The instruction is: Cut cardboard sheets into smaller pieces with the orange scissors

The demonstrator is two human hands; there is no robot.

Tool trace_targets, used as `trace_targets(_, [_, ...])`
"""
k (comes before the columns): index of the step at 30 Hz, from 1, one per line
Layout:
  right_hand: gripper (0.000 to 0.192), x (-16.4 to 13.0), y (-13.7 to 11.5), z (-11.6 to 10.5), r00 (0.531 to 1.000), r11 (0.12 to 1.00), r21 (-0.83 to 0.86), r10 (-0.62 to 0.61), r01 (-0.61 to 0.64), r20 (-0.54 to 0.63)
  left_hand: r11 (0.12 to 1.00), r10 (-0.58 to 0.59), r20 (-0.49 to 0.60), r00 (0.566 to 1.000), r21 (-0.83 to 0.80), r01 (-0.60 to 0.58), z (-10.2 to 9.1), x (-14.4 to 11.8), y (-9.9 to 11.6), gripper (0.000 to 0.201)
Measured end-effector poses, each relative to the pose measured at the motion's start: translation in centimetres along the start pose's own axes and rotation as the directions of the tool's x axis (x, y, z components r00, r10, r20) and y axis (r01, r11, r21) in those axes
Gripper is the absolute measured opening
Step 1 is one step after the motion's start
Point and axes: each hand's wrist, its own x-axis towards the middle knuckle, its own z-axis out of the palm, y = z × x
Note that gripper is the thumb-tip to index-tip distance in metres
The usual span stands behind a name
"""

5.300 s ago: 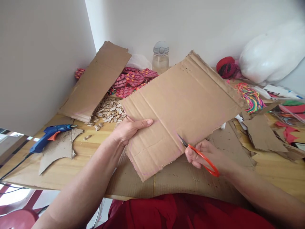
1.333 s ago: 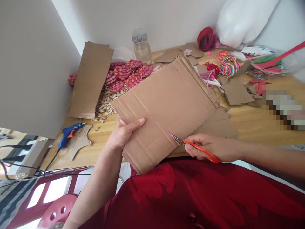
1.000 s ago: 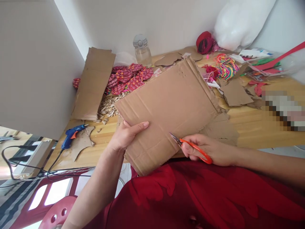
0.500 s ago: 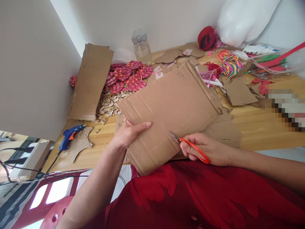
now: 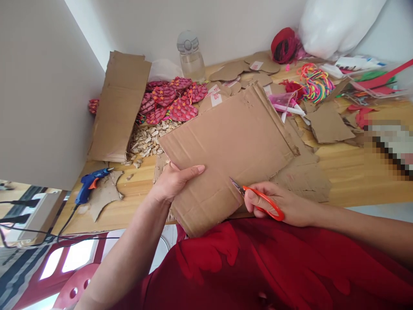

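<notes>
Two hands on one sheet of corrugated cardboard, held tilted above my lap and the near edge of the wooden table. My left hand clamps the sheet's left edge, thumb flat across the top face, the other fingers hidden beneath. My right hand is closed through the orange loop handles of small scissors; their short metal blades bite into the lower edge of the sheet, though I cannot tell how far apart they stand.

The sheet is brown and matte, creased with fold lines and ragged along its cut edges, with small punctures near the top corner.

On the table:
- A flattened cardboard box, long and rectangular, lies at the left against the wall.
- Just right of it, a heap of pale seed shells, and behind them pink patterned fabric pieces dotted with small stars.
- A clear water bottle with a grey lid stands upright at the wall.
- A blue glue gun with an orange trigger rests on a jagged cardboard scrap, cord trailing off the table edge.
- Neon cords lie bundled to the right, near loose cardboard offcuts.
- A white plastic bag, glossy and puffed, sits in the far corner.
</notes>
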Motion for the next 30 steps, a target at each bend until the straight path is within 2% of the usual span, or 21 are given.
trace_targets(4, [0.063, 0.1, -0.2, 0.1, 0.999, 0.999, -0.038, 0.022, -0.023, -0.023, 1.000, -0.002, 0.064, 0.998, 0.031, 0.000, -0.3, 0.4, 0.0, 0.072])
trace_targets(9, [0.054, 0.3, 0.6, 0.1, 0.999, 0.998, -0.060, 0.029, -0.031, -0.032, 1.000, -0.008, 0.074, 0.997, 0.028, 0.006, -0.4, 0.6, -0.1, 0.076])
trace_targets(15, [0.051, 0.4, 1.6, 0.4, 0.992, 0.982, -0.187, -0.056, 0.035, -0.109, 1.000, 0.010, 0.099, 0.995, 0.024, -0.012, -0.1, 0.5, 0.0, 0.074])
trace_targets(18, [0.052, 0.5, 1.9, 0.4, 0.991, 0.981, -0.190, -0.067, 0.044, -0.117, 0.999, 0.031, 0.087, 0.996, 0.035, -0.034, -0.2, 0.4, 0.0, 0.075])
trace_targets(24, [0.057, 0.5, 1.5, 0.3, 0.999, 1.000, 0.001, 0.021, -0.021, -0.048, 0.999, 0.036, 0.102, 0.994, 0.029, -0.039, -0.4, 0.1, -0.2, 0.071])
trace_targets(30, [0.063, -0.1, 0.5, 0.2, 0.998, 0.999, -0.006, 0.038, -0.038, 0.051, 0.999, 0.046, 0.082, 0.996, 0.026, -0.048, -0.1, -0.6, -0.1, 0.069])
